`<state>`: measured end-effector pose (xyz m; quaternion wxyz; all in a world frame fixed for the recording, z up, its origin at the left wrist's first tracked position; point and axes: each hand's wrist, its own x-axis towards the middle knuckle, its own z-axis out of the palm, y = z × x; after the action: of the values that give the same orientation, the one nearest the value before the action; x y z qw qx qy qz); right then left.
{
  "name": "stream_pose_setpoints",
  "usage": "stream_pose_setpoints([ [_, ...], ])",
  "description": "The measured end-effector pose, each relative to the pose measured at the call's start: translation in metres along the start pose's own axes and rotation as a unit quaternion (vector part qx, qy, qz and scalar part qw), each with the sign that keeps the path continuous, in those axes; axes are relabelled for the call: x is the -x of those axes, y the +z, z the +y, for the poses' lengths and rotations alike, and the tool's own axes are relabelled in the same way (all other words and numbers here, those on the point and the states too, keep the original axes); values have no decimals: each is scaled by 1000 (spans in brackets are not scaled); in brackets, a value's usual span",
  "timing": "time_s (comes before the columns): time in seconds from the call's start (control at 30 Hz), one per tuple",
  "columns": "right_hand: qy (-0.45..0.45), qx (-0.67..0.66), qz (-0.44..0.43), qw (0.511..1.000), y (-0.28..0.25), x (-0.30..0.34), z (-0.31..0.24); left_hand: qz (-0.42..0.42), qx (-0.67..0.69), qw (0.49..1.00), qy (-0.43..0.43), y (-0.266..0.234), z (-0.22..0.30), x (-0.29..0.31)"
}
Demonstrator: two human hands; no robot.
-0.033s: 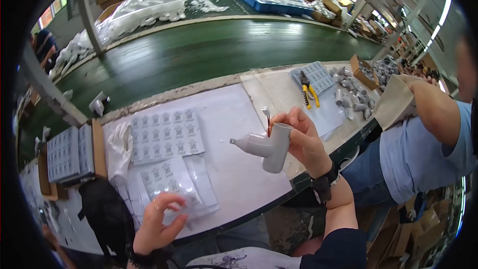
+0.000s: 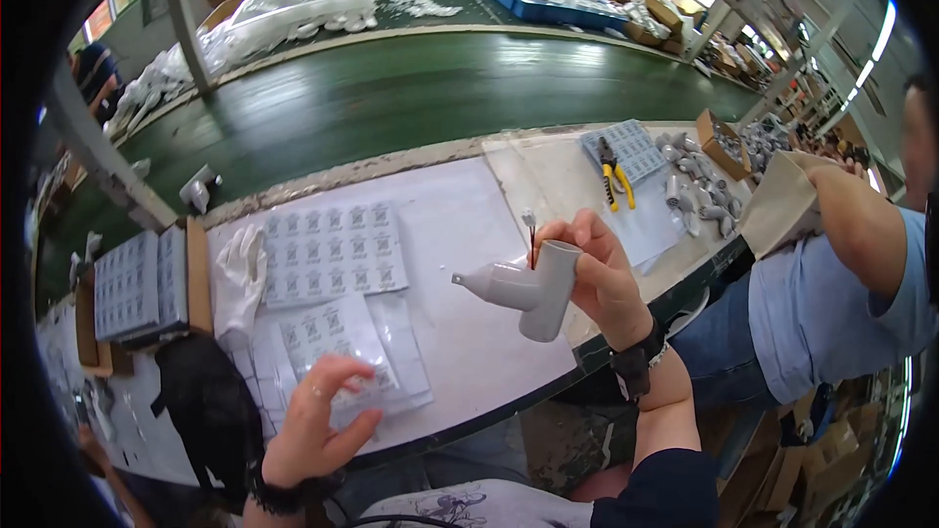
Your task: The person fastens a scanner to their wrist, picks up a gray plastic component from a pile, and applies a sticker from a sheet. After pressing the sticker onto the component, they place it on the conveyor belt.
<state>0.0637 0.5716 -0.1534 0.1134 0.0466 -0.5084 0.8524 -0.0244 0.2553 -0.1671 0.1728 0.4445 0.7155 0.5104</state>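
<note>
My right hand (image 2: 599,272) grips a grey plastic T-shaped housing (image 2: 550,295) above the white-covered table. Its side branch tapers to a small tip pointing left. Thin dark and red wires rise from behind it to a small white connector (image 2: 529,217). My left hand (image 2: 323,420) is held over the near edge of the label sheets, thumb and forefinger apart; nothing shows between them. Below it lies a partly used label sheet (image 2: 321,330) with clear backing. A fuller label sheet (image 2: 335,252) is behind, with white gloves (image 2: 240,279) to its left.
At the left, a cardboard box (image 2: 201,284) holds stacked label sheets, near a black cloth bag (image 2: 203,406). Yellow-handled pliers (image 2: 615,178) rest at the right beside several grey housings (image 2: 693,186). A green conveyor belt (image 2: 440,88) runs behind. A co-worker (image 2: 822,284) sits at the right.
The whole view has shifted slightly. My left hand is a little farther right, with its fingers slightly higher. My right hand keeps its hold on the grey housing.
</note>
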Motion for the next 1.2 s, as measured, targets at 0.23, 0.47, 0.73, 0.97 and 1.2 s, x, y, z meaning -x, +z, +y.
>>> stream_pose_setpoints([
  [0.23, 26, -10, -113, 993, 59, 7, 29, 47, -180, 974, 126, 18, 39, -29],
  [0.47, 58, -20, -92, 994, 89, 21, 65, -93, 18, 994, -48, 35, 12, -20],
  [0.73, 9, 1, -113, 994, 133, 29, 79, 2, 412, 907, -86, 38, -14, 11],
  [0.97, -57, 111, -197, 972, 174, 39, 90, 25, 498, 856, -138, 33, -25, 47],
  [1.2, -184, 322, -168, 913, 180, 64, 101, 126, 289, 949, -10, 18, -17, 69],
])
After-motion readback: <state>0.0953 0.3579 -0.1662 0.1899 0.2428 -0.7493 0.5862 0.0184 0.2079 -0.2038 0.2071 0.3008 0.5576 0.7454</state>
